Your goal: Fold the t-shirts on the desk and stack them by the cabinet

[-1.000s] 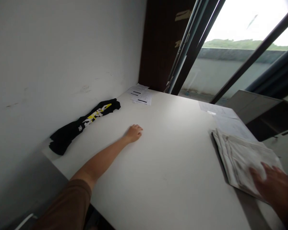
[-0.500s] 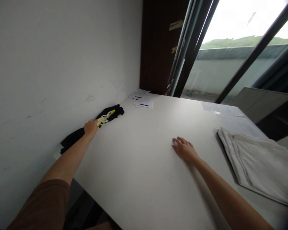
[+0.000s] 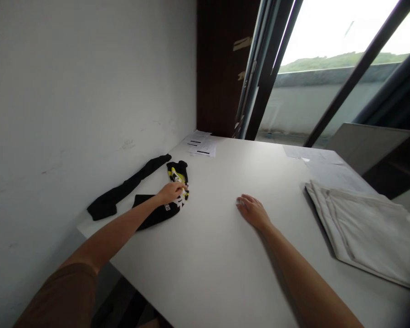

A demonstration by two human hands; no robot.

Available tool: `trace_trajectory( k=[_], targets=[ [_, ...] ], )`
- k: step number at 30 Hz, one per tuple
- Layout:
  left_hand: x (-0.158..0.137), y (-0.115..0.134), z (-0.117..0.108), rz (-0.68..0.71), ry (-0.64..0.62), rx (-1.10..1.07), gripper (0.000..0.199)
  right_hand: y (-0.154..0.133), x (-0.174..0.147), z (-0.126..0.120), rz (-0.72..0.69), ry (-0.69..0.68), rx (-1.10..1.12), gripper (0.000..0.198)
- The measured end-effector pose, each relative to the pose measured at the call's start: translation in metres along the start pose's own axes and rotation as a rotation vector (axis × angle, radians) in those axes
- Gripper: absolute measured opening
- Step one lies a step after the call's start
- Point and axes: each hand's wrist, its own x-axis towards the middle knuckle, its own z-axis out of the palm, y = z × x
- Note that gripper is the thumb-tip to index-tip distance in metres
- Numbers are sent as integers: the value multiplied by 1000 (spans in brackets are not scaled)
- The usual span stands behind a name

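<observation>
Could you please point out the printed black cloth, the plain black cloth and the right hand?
Printed black cloth (image 3: 181,201): head view, on the print.
Plain black cloth (image 3: 131,183): head view, its middle.
Right hand (image 3: 254,213): head view, its back.

Short brown sleeve (image 3: 59,294), bare forearms (image 3: 118,240), bare hands (image 3: 255,214)

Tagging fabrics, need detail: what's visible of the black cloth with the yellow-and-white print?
The black printed cloth looks like soft fabric, marked with yellow and white patches and a small white mark beside them. It lies bent on the white table; a gap separates it from the plain black cloth along the wall. The left hand grips it at the print, hiding part.
</observation>
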Motion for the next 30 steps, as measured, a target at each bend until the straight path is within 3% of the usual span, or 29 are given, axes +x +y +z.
trace_trajectory(
  k=[2, 4, 7, 9, 11, 13, 16, 19, 22, 26, 30],
  targets=[
    [-2, 44, 30, 96, -91, -85, 31, -4, 0, -5, 18, 3, 42, 39],
    [-6, 80, 53, 275, -274, -296, 33, -9, -1, -11, 37, 12, 105, 37],
    [-3, 106, 68, 452, -535, -545, 51, -16, -2, -22, 88, 42, 208, 36],
    [9, 101, 68, 315, -452, -484, 45, -20, -3, -29, 132, 73, 260, 35],
    [27, 82, 67, 69, -224, -305, 30, -25, -2, -34, 168, 104, 298, 36],
    [44, 58, 68, -92, -63, -157, 24, -32, -2, -36, 180, 97, 320, 45],
    [57, 28, 79, -219, 80, -31, 37, -51, -2, -36, 124, -21, 303, 64],
    [63, 14, 96, -273, 160, 43, 59, -70, -4, -34, 51, -135, 261, 47],
    [71, 9, 110, -289, 191, 61, 66, -74, -5, -33, 58, -124, 256, 33],
    [92, 9, 119, -321, 204, 22, 62, -48, -3, -37, 277, 1, 197, 29],
    [115, 24, 132, -312, 200, -94, 39, -13, -3, -45, 461, 73, 122, 28]
  ],
)
